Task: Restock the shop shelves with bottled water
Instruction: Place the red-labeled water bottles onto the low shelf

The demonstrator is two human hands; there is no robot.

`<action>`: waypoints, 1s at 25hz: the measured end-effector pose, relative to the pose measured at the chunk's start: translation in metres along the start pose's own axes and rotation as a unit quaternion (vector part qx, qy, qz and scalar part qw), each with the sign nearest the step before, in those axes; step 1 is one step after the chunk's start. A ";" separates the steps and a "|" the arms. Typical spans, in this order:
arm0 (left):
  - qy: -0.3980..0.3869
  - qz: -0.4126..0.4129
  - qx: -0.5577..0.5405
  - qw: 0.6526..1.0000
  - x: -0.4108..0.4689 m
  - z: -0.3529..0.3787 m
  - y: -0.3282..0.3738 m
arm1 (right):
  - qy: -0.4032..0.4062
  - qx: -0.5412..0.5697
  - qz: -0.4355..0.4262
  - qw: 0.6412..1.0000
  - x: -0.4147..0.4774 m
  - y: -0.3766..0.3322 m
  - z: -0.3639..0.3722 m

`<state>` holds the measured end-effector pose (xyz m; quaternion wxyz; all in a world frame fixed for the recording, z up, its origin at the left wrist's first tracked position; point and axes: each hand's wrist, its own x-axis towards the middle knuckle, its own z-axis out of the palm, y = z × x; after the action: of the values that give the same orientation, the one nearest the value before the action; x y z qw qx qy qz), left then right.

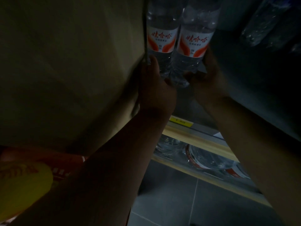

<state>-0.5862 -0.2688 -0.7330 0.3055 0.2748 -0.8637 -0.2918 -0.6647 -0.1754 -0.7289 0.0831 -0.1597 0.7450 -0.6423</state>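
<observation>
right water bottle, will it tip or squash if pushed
Likely heavy for its size: the right water bottle seems full. Tall and narrow, so it may tip if shoved. The ribbed plastic under the right hand probably gives slightly.

Bottle labels [162, 40]: white, red lettering, orange flame shapes
Price tag [180, 123]: yellow
Shelf edge [195, 141]: pale wood
Floor [171, 196]: grey tiles

Dim shop: shelved water bottles [193, 41], yellow price tag [180, 122] on a shelf edge [198, 141]
</observation>
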 end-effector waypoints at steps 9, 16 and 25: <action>-0.079 0.008 -0.050 0.996 0.024 0.011 -0.008 | 0.020 -0.053 -0.001 0.998 0.014 -0.001 -0.004; -0.120 0.016 0.053 0.991 0.004 -0.022 0.005 | 0.026 -0.162 0.072 0.984 -0.013 -0.001 -0.007; -0.205 0.189 0.116 0.953 -0.090 -0.100 0.023 | 0.020 -0.450 0.029 0.892 -0.176 -0.047 -0.064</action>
<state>-0.4644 -0.2287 -0.6862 0.1372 0.0742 -0.9718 -0.1769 -0.5148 -0.0614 -0.6869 0.0063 -0.1455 0.9602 -0.2382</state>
